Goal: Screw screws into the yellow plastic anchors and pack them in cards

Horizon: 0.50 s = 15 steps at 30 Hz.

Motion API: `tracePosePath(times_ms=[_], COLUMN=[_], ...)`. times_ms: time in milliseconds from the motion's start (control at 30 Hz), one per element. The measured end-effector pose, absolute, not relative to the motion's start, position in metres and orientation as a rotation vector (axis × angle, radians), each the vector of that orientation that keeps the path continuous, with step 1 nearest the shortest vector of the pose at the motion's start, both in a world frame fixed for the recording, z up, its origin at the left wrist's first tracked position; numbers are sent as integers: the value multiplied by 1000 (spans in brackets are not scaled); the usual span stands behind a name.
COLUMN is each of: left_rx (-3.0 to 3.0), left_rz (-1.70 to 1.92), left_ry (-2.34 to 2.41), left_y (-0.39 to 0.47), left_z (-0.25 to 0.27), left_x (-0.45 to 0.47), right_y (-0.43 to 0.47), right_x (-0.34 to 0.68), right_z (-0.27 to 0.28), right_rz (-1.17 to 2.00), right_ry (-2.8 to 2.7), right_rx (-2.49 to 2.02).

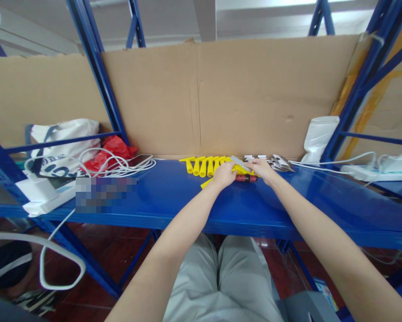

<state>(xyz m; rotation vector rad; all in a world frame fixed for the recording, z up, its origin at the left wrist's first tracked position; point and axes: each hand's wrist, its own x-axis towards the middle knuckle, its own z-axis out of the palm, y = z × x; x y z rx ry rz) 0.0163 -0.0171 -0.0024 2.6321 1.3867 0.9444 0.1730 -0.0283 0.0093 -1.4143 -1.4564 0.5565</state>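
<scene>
Both hands meet over the middle of the desk [177, 201], nearer its back edge than its front; the left hand [225, 175] has its grip closed around a yellow handle [205, 184], whose end pokes out toward the front edge; a flat grey blade [240, 163] shows between the hands, and the fingers of the right hand [261, 171] are at its right end, though I cannot tell whether that grip is pinched together on it.

A red and black tool [247, 178] lies just on the front-edge side of the fingers; a row of yellow handles [203, 169] lies side by side along the back edge, left of the hands; thin shiny pieces [281, 163] are heaped just beyond the right hand; white cables [130, 167] and a red bag [116, 148] sit toward the back left corner; a white pouch [318, 136] leans near the back edge on the right.
</scene>
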Motion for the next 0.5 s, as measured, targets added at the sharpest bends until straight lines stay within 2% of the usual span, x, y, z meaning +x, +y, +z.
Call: tracePosePath(times_ms=[500], left_rx=[2667], left_rz=[958], left_ry=[1353], left_y=[-20], left_z=[-3], left_x=[15], right_y=[-30], right_x=[175], right_z=[11], right_rz=[666], right_ry=[-1492], right_rx=[-1494])
